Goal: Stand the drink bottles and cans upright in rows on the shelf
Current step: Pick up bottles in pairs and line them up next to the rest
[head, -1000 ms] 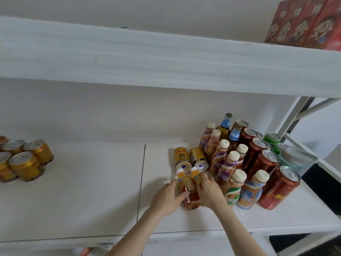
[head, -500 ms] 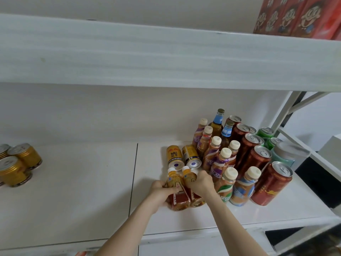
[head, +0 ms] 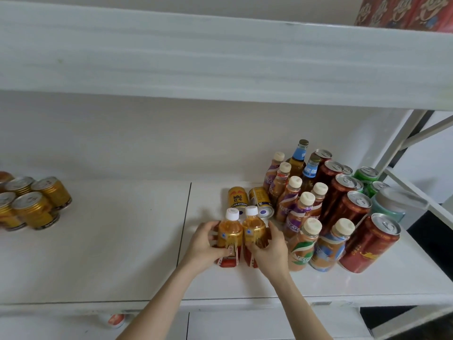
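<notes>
1. A person stands at a white shelf (head: 98, 253) and reaches in with both bare arms.
2. The left hand (head: 203, 244) is wrapped around a small orange bottle (head: 229, 235) with a white cap. The fingers curl round its left side and the thumb presses on the front.
3. The right hand (head: 268, 249) is wrapped around a second orange bottle (head: 253, 229), also with a white cap. Its fingers hold the right side.
4. The two bottles stand upright, side by side and touching, near the front of the shelf. Their red bottoms rest on the shelf.
5. Just behind them stand two gold cans (head: 247, 201), close together.
6. To the right is a crowd of coffee bottles (head: 297, 214) with cream caps. They stand in rows going back toward the wall.
7. At the very back are two brown glass bottles (head: 300, 158) with blue labels on their necks.
8. Further right stand tall red cans (head: 370, 244), one behind the other.
9. Behind the red cans are green cans (head: 366, 174), and beside those a pale green tub (head: 389, 204) with a clear lid.
10. Far to the left, well apart from all this, sits a small bunch of gold cans (head: 31, 203), all upright.
11. Another white shelf (head: 220, 57) hangs above. Red boxes (head: 404, 13) sit on its right end.
12. A small thing with a red spot (head: 116, 320) peeks out below the front edge. I cannot tell what it is.
</notes>
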Motion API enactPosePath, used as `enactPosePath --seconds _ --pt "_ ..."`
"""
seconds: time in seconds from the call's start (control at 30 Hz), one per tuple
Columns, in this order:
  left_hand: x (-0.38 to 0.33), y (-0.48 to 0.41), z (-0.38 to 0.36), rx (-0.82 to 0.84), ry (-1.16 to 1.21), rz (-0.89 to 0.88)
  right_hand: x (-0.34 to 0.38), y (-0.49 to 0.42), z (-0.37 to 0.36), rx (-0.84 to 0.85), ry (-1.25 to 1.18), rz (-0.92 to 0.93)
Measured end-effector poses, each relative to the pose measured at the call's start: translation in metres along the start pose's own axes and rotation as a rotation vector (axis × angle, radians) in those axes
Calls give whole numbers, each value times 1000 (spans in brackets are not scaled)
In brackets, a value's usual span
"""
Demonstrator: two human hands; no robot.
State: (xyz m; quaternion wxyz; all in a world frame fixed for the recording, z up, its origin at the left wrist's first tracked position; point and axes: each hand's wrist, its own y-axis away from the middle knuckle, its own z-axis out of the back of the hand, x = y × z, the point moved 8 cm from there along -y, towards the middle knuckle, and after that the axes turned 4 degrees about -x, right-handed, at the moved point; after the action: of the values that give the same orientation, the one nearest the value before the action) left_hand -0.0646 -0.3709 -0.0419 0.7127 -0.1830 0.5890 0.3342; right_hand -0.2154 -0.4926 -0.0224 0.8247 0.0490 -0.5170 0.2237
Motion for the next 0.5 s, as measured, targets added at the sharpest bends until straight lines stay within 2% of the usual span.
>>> enactPosePath --seconds 0.1,0.27,0.5 --pt "3 10 3 -14 -36 -55 -7 16 5 15 29 10" --pt "18 20 3 -27 -28 -65 -17 37 14 14 -54 22" --pt "12 24 2 -25 -35 -103 -14 40 13 93 -127 0"
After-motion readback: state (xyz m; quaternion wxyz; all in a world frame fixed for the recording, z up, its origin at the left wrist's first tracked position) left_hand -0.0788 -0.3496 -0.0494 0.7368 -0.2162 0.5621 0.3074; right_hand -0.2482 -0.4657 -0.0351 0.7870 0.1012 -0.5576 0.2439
